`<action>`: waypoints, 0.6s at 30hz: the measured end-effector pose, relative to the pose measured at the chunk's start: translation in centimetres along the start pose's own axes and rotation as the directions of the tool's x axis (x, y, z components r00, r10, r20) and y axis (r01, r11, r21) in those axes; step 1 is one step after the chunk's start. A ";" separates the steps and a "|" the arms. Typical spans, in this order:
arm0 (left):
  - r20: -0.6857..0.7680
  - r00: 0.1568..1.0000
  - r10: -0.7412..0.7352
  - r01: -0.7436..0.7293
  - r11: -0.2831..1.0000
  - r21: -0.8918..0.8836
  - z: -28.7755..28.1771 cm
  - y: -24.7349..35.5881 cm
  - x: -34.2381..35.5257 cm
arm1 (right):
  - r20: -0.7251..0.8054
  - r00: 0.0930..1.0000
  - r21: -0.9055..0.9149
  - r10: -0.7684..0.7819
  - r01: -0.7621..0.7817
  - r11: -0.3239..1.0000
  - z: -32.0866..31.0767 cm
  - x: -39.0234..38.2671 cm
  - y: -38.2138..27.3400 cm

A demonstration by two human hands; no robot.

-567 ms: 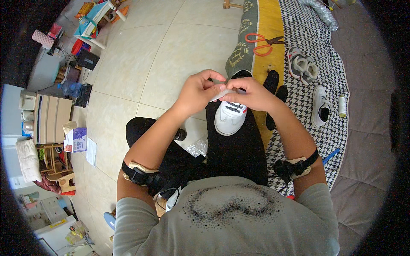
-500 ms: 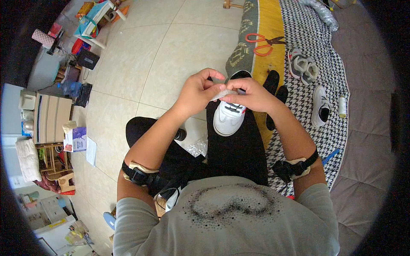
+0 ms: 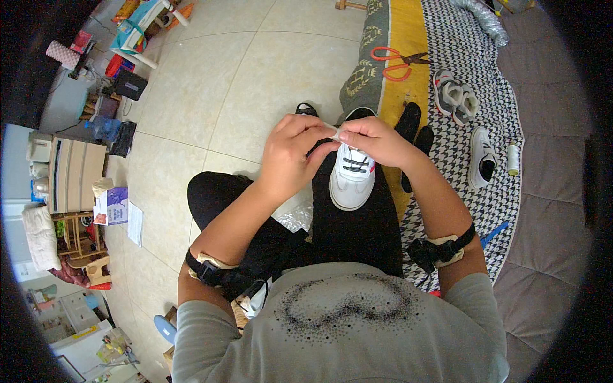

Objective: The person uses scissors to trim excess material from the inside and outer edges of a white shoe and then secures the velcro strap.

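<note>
My left hand [image 3: 295,150] has curled fingers at one end of a small, thin pale piece [image 3: 334,133], above the toe area of a white sneaker. My right hand [image 3: 373,142] pinches that piece between thumb and fingers, just right of my left. The white sneaker [image 3: 350,188], with dark laces and red side marks, lies on my black-trousered leg, toe toward me; its heel end is partly hidden by my hands. Two black insoles [image 3: 409,118] lie to the right, along a yellow cloth strip.
Orange-handled scissors [image 3: 393,67] lie up on the cloth. Grey-white shoes [image 3: 453,96], another white sneaker [image 3: 479,163], a thread spool [image 3: 513,159] and a blue tool [image 3: 495,236] rest on houndstooth fabric [image 3: 485,102]. A dark quilted surface [image 3: 543,242] is at right, cluttered furniture [image 3: 76,179] at left.
My left hand has turned, its fingers lowered and curled over the pale piece. The sneaker has shifted slightly right and toward me. A dark shoe now shows behind my left fingers.
</note>
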State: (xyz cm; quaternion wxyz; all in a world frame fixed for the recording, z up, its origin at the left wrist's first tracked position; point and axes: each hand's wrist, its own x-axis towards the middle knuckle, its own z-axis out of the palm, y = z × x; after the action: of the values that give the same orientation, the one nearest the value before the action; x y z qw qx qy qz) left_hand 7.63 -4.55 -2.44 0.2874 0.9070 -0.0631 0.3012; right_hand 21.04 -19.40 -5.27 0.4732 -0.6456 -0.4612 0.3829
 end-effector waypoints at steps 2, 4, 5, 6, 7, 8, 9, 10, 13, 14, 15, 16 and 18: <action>0.012 0.998 -0.065 0.066 0.997 -0.030 0.5 0.0 0.0 | -0.014 1.000 0.033 -0.023 0.024 0.999 0.2 0.0 0.5; 0.032 0.991 -0.131 0.133 0.987 -0.085 0.9 -0.2 -0.1 | -0.022 0.999 0.039 -0.049 0.050 0.998 0.3 -0.1 0.5; 0.045 0.985 -0.164 0.169 0.978 -0.124 1.1 -0.4 -0.2 | -0.022 0.998 0.028 -0.064 0.065 0.998 0.3 -0.2 0.2; 0.060 0.979 -0.197 0.204 0.966 -0.162 1.3 -0.5 -0.2 | -0.021 0.997 0.017 -0.079 0.079 0.997 0.3 -0.2 0.0; 0.077 0.972 -0.221 0.232 0.952 -0.198 1.3 -0.6 -0.2 | -0.015 0.997 0.009 -0.075 0.075 0.997 0.2 -0.3 -0.1; 0.095 0.965 -0.245 0.261 0.937 -0.232 1.3 -0.6 -0.1 | -0.009 0.997 0.000 -0.072 0.072 0.997 0.2 -0.4 -0.2; 0.114 0.956 -0.269 0.290 0.919 -0.266 1.3 -0.7 -0.1 | -0.002 0.998 -0.010 -0.068 0.068 0.998 0.2 -0.4 -0.2; 0.123 0.946 -0.298 0.322 0.898 -0.299 1.4 -0.6 -0.1 | -0.009 0.996 -0.027 -0.094 0.094 0.995 0.2 -0.4 0.0; 0.153 0.910 -0.384 0.414 0.833 -0.368 1.4 -0.3 0.1 | -0.017 0.992 -0.070 -0.128 0.126 0.989 0.3 -0.4 0.2; 0.162 0.897 -0.412 0.442 0.815 -0.375 1.4 -0.1 0.2 | -0.012 0.994 -0.077 -0.109 0.108 0.991 0.3 -0.4 0.1; 0.170 0.882 -0.439 0.470 0.796 -0.381 1.4 0.0 0.2 | -0.008 0.996 -0.084 -0.091 0.090 0.992 0.4 -0.4 0.0; 0.168 0.879 -0.447 0.476 0.787 -0.394 1.4 0.1 0.3 | -0.020 0.994 -0.095 -0.112 0.109 0.989 0.4 -0.4 0.1; 0.162 0.871 -0.464 0.487 0.767 -0.418 1.6 0.2 0.4 | -0.043 0.987 -0.118 -0.154 0.148 0.982 0.5 -0.5 0.3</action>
State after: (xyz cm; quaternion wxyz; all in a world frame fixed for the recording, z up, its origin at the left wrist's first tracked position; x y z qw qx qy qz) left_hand 8.68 -5.55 -3.16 0.5525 0.8098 0.0941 0.1734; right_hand 20.47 -19.76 -5.63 0.4750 -0.6445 -0.5176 0.3019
